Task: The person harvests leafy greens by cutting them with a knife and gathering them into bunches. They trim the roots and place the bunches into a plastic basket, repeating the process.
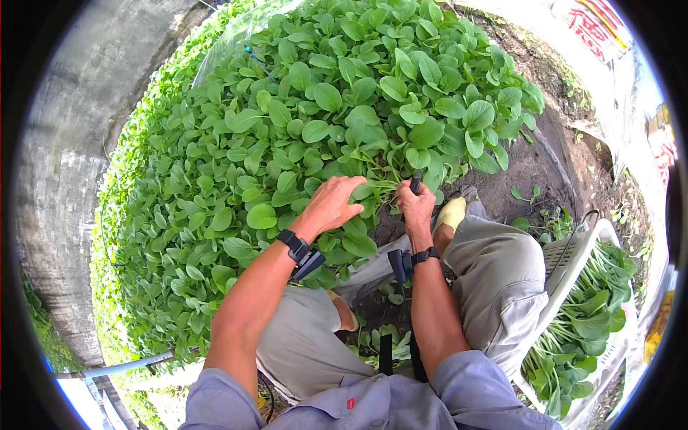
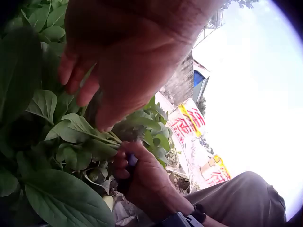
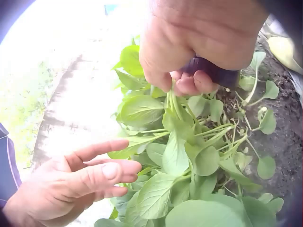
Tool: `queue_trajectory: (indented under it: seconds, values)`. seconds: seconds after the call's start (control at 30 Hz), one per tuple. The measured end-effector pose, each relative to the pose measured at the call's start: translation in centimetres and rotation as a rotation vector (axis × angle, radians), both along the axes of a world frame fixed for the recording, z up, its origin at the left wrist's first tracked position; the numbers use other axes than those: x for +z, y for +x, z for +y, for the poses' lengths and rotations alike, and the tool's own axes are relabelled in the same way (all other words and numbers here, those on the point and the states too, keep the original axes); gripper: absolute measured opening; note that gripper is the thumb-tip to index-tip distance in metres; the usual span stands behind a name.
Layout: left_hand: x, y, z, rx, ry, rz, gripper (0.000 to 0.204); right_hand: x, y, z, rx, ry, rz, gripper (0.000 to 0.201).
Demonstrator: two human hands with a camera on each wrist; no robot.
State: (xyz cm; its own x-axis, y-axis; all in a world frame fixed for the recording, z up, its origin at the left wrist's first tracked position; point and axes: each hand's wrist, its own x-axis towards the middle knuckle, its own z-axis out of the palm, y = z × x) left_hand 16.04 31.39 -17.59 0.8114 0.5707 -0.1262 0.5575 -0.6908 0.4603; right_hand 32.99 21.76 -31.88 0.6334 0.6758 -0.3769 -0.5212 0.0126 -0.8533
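My right hand (image 1: 417,206) grips a dark-handled tool (image 3: 214,72), whose working end is hidden. In the right wrist view its thumb and fingertips also close on several pale stems of a leafy green plant (image 3: 176,151). To the left, my left hand (image 1: 331,203) hovers at the edge of the bed of leafy greens (image 1: 236,165), its fingers apart and somewhat bent, holding nothing. The left wrist view has this left hand (image 2: 128,66) above the stems that the right hand (image 2: 149,182) pinches.
A white plastic basket (image 1: 571,266) filled with picked greens (image 1: 584,326) stands by the right knee. Bare soil (image 1: 534,172) borders the bed, with a few loose leaves on it. A yellow shoe (image 1: 451,213) is close to the right hand. A concrete strip (image 1: 79,158) runs along the left.
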Motion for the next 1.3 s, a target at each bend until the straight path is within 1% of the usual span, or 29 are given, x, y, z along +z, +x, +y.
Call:
queue_trajectory:
  seconds: [0.03,0.07,0.1,0.13,0.2,0.23,0.27,0.3,0.33,0.4,0.43,0.47,0.5,0.53,0.57,0.6,0.7,0.73,0.83,0.87,0.93,1.0,1.03,1.07,1.13,1.2,1.23,1.27,1.3]
  values:
    - [3.2,-0.3,-1.0,0.091,-0.023,-0.039,0.052,1.3,0.0,0.0,-0.004,-0.017,-0.138,0.012]
    - [5.4,-0.8,-1.8,0.180,-0.046,-0.085,0.051,2.7,-0.3,0.1,0.004,0.011,-0.155,0.012]
    - [6.7,-1.8,-2.7,0.195,0.064,-0.201,0.046,4.7,-0.6,-0.3,0.037,0.013,-0.260,0.012]
    - [8.4,-2.5,-4.0,0.202,0.086,-0.224,0.046,7.4,-0.9,-0.8,0.066,0.015,-0.368,0.013]
    - [11.6,-3.9,-7.3,0.293,0.119,-0.435,0.042,13.2,-1.9,-2.3,0.118,0.000,-0.488,0.015]
    - [12.6,-4.3,-9.5,0.287,0.169,-0.503,0.042,16.2,-2.6,-3.3,0.218,0.028,-0.541,0.015]
    - [12.9,-4.6,-11.1,0.228,0.376,-0.581,0.043,19.0,-3.2,-4.2,0.317,0.054,-0.596,0.016]
    - [13.6,-4.7,-12.3,0.190,0.495,-0.569,0.043,21.5,-4.0,-5.2,0.388,0.099,-0.576,0.017]
    - [14.2,-5.1,-13.4,0.153,0.609,-0.547,0.043,23.7,-4.9,-6.4,0.398,0.107,-0.599,0.017]
    - [13.3,-6.2,-13.3,0.153,0.595,-0.588,0.041,27.3,-6.4,-7.8,0.560,0.161,-0.433,0.018]
    - [13.2,-7.0,-13.1,0.215,0.339,-0.545,0.040,28.1,-6.7,-8.2,0.635,0.154,-0.409,0.020]
    - [13.1,-7.7,-12.8,0.270,0.083,-0.497,0.039,28.4,-6.8,-8.3,0.648,0.163,-0.424,0.020]
    - [13.7,-8.7,-12.8,0.333,-0.146,-0.492,0.034,28.4,-6.7,-8.2,0.642,0.174,-0.359,0.021]
    - [13.1,-9.5,-12.3,0.337,-0.137,-0.497,0.034,28.1,-6.5,-7.9,0.632,0.183,-0.288,0.022]
    - [11.5,-10.2,-11.5,0.313,-0.379,-0.614,0.034,27.6,-6.1,-7.5,0.588,0.173,-0.358,0.022]
    - [11.1,-10.7,-11.3,0.287,-0.629,-0.721,0.034,27.2,-5.9,-7.4,0.589,0.171,-0.349,0.022]
    - [9.9,-10.9,-10.9,0.203,-0.785,-0.704,0.037,25.5,-4.9,-6.7,0.692,0.198,-0.511,0.024]
    - [9.8,-10.7,-10.9,0.157,-0.864,-0.704,0.038,24.7,-4.8,-6.7,0.691,0.188,-0.494,0.024]
    - [9.8,-9.5,-10.3,0.096,-0.897,-0.574,0.035,22.6,-4.9,-6.7,0.763,0.321,-0.659,0.023]
    - [9.7,-9.1,-10.2,0.049,-0.916,-0.527,0.034,21.8,-4.7,-6.6,0.754,0.313,-0.638,0.023]
    - [8.8,-8.2,-9.8,0.050,-0.944,-0.502,0.033,20.3,-4.1,-6.6,0.848,0.242,-0.589,0.023]
    - [8.0,-7.5,-9.0,0.094,-1.007,-0.432,0.033,18.4,-3.6,-6.1,0.809,0.254,-0.547,0.023]
    - [8.3,-6.9,-9.1,0.164,-1.025,-0.410,0.031,17.4,-3.3,-5.6,0.774,0.255,-0.592,0.023]
    - [7.6,-6.5,-8.7,0.156,-1.035,-0.391,0.031,16.4,-3.0,-5.3,0.738,0.255,-0.640,0.022]
    - [6.2,-5.7,-7.5,0.127,-0.911,-0.362,0.027,15.5,-2.9,-5.1,0.677,0.294,-0.628,0.018]
    - [5.2,-5.0,-6.6,0.137,-0.890,-0.350,0.024,14.7,-3.0,-5.2,0.663,0.350,-0.341,0.017]
    - [4.9,-4.7,-6.0,0.181,-0.868,-0.306,0.024,14.9,-3.0,-5.6,0.634,0.277,-0.215,0.018]
    - [4.6,-4.3,-5.7,0.224,-0.846,-0.263,0.024,13.8,-3.3,-5.6,0.624,0.271,-0.208,0.018]
    - [4.8,-3.6,-5.8,0.266,-0.738,-0.301,0.024,11.4,-3.9,-5.3,0.424,0.279,0.009,0.021]
